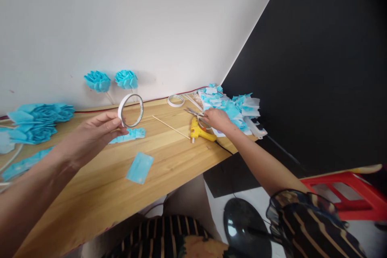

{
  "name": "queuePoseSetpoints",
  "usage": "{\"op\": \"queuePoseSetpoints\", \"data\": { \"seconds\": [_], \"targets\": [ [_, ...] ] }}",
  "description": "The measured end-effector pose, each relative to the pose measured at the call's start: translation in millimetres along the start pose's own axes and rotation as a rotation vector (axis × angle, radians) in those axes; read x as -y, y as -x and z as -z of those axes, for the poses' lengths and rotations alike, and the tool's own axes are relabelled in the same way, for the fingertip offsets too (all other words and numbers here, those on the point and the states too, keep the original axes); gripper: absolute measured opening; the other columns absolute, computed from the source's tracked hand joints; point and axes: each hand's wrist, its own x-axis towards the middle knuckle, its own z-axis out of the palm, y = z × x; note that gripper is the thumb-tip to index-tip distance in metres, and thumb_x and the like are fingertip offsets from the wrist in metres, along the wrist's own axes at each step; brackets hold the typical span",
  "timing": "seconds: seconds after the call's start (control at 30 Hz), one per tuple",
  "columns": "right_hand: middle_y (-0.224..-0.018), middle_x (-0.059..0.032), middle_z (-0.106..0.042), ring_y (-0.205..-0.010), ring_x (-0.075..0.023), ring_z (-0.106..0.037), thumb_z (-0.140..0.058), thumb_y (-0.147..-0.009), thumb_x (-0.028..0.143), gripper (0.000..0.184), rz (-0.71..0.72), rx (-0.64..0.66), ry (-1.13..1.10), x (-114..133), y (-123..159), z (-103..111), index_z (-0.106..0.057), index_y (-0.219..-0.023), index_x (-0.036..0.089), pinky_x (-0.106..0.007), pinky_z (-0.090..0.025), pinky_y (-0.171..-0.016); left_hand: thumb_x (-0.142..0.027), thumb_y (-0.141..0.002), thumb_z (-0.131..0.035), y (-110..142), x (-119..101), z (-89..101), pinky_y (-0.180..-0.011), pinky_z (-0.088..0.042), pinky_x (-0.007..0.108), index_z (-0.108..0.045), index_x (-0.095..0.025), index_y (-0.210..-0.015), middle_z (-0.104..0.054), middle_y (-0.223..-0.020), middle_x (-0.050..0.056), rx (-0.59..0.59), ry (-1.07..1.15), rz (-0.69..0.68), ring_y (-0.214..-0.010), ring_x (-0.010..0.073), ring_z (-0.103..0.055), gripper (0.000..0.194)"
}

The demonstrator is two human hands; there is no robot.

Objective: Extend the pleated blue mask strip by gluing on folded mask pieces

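Observation:
My left hand point(101, 127) is closed on a roll of white tape point(120, 109), pinching its rim and holding it upright above the table. At the table's right side, my right hand point(217, 119) grips the scissors point(194, 112) by the handles, their blades pointing left. Just below them lies a yellow glue gun point(199, 132) with a black cord. A thin wooden stick point(171, 127) rests to its left. Nearer me is a blue rectangular sheet point(139, 167). Behind the held roll, a blue strip point(133, 134) is partly covered by my left hand.
A second tape roll point(175, 100) lies near the white wall point(169, 28). Blue paper flowers stand at the back point(97, 81) and lie at left point(39, 121). Blue and white scraps point(229, 107) heap at right. A red plastic stool point(350, 193) stands beyond the wooden table point(169, 161).

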Motion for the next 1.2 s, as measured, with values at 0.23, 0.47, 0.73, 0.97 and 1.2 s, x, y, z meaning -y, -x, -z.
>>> {"op": "queuePoseSetpoints", "data": {
  "seconds": [0.23,0.47,0.73,0.97,1.2],
  "targets": [
    [-0.098,-0.0167,-0.074,-0.09,-0.0236,-0.068,-0.046,-0.097,0.032,0.034,-0.048,0.077,-0.011,7,-4,0,-0.073,-0.1,0.012,-0.026,-0.042,-0.069,-0.043,-0.063,-0.088,3,7,4.0,-0.082,-0.048,0.025,-0.073,-0.021,-0.079,-0.07,-0.074,-0.001,0.048,0.026,-0.015,-0.078,0.0154,-0.061,0.03],
    [-0.101,-0.012,-0.074,-0.088,-0.0221,-0.066,-0.038,-0.099,0.03,0.035,-0.025,-0.031,-0.069,19,16,38,-0.07,-0.104,0.017,-0.027,-0.037,-0.066,-0.042,-0.069,-0.084,6,10,10.6,-0.084,-0.047,0.028,-0.074,-0.022,-0.08,-0.069,-0.076,0.0,0.094,0.026,-0.045,-0.08,0.016,-0.061,0.025],
    [-0.091,-0.0037,-0.075,-0.08,-0.0179,-0.065,-0.043,-0.098,0.036,0.032,0.384,0.0,-0.299,105,25,34,-0.071,-0.091,0.022,-0.026,-0.035,-0.062,-0.045,-0.064,-0.087,3,0,-11.7,-0.088,-0.05,0.036,-0.072,-0.021,-0.078,-0.068,-0.082,0.0,0.19,0.054,-0.054,-0.08,0.0175,-0.063,0.032],
    [-0.116,-0.0145,-0.07,-0.101,-0.0267,-0.065,-0.041,-0.099,0.028,0.033,0.046,-0.078,-0.134,11,9,18,-0.064,-0.12,0.017,-0.029,-0.042,-0.076,-0.041,-0.069,-0.084,-3,12,7.5,-0.072,-0.047,0.024,-0.07,-0.022,-0.075,-0.062,-0.067,-0.004,0.117,-0.016,-0.001,-0.067,0.0121,-0.054,0.025],
    [-0.116,-0.0134,-0.07,-0.097,-0.0253,-0.066,-0.055,-0.091,0.03,0.04,0.095,-0.033,-0.126,-3,0,-13,-0.057,-0.129,0.02,-0.028,-0.044,-0.074,-0.037,-0.085,-0.07,-5,12,-7.8,-0.075,-0.048,0.028,-0.062,-0.02,-0.08,-0.053,-0.051,-0.007,0.273,0.049,-0.061,-0.052,0.0097,-0.047,0.02]
  ]
}}
